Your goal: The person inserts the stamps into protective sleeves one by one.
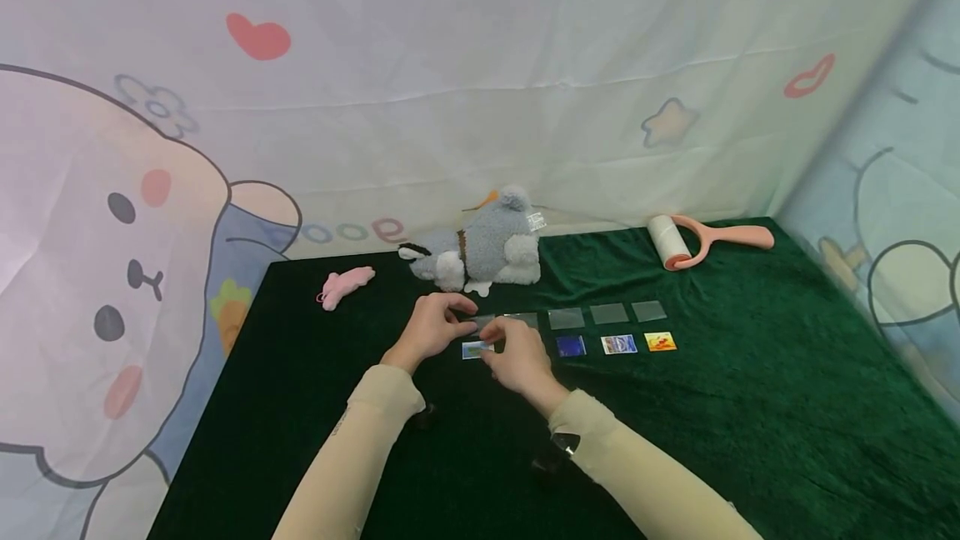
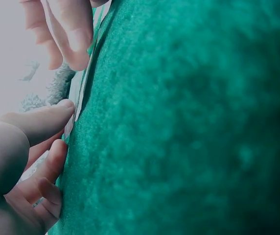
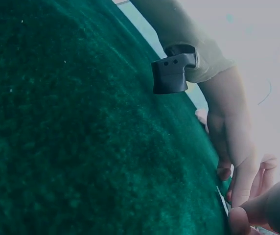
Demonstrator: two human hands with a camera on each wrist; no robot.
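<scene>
My left hand [image 1: 433, 327] rests at the left end of a row of clear sleeves, its thumb touching the first sleeve [image 1: 483, 322] and its index finger stretched along the far side. In the left wrist view, that thumb [image 2: 52, 115] meets the edge of the thin sleeve, apart from the index finger. My right hand [image 1: 521, 357] pinches the right end of a small blue-and-white picture card [image 1: 472, 350], just nearer than that sleeve. Its fingers partly cover the card and the second sleeve [image 1: 528, 320]. Both hands nearly meet.
More clear sleeves [image 1: 566, 319] continue rightward. Before them lie a dark blue card [image 1: 572, 346], a multicoloured card [image 1: 618, 345] and a yellow card [image 1: 661, 342]. Behind are a grey plush toy [image 1: 487, 248], a pink plush piece [image 1: 347, 287] and a lint roller [image 1: 669, 242] on green cloth.
</scene>
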